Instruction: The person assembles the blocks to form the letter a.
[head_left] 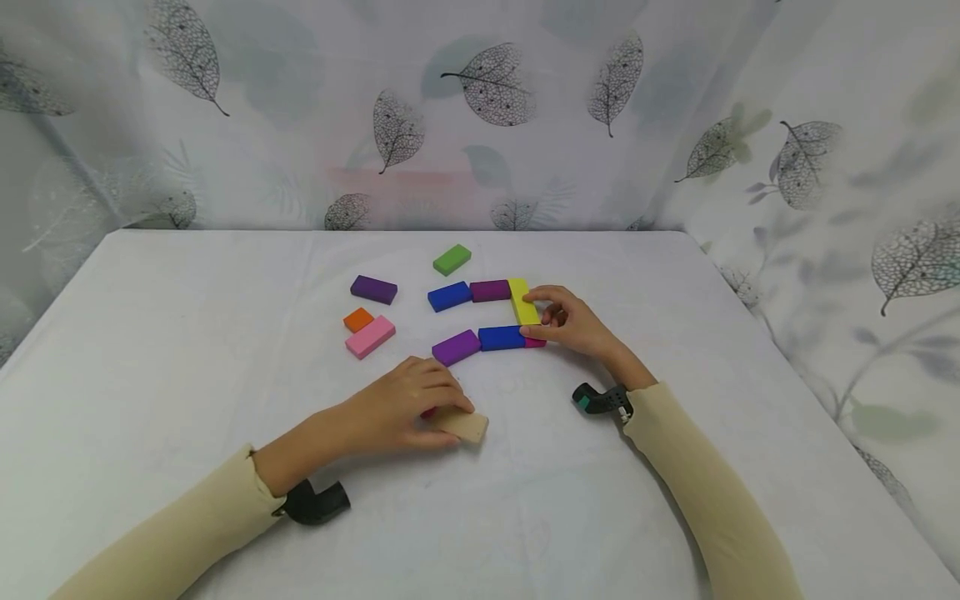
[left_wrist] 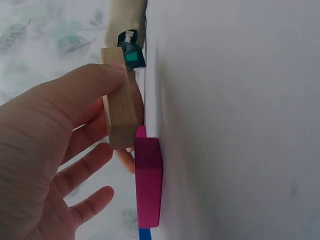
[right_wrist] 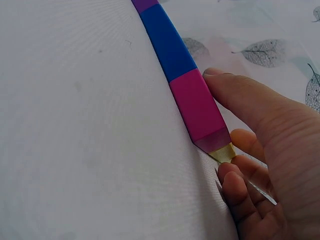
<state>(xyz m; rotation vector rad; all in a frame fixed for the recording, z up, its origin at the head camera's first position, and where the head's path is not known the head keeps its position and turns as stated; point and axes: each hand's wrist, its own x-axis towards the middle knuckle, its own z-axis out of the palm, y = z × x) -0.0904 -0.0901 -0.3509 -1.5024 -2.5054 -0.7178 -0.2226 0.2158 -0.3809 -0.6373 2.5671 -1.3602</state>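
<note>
My left hand point(head_left: 405, 404) pinches a plain wooden block point(head_left: 465, 425) between thumb and fingers, low over the white table. Beside that block in the left wrist view lies a magenta block point(left_wrist: 148, 185), mostly hidden under the hand in the head view. My right hand point(head_left: 573, 321) reaches over the corner of a block outline. Its index fingertip touches the yellow block point(head_left: 523, 304), and its thumb rests along the magenta block point(right_wrist: 197, 105) at the near corner. Next to this lie a blue block point(head_left: 501, 337) and a purple block point(head_left: 456, 347), end to end.
Along the far side run another blue block point(head_left: 449, 296) and a plum block point(head_left: 490, 290), meeting the yellow one. Loose blocks lie farther out: green point(head_left: 452, 259), dark purple point(head_left: 373, 289), orange point(head_left: 358, 320) and pink point(head_left: 371, 337). Leaf-patterned curtains point(head_left: 495, 83) hang behind the table.
</note>
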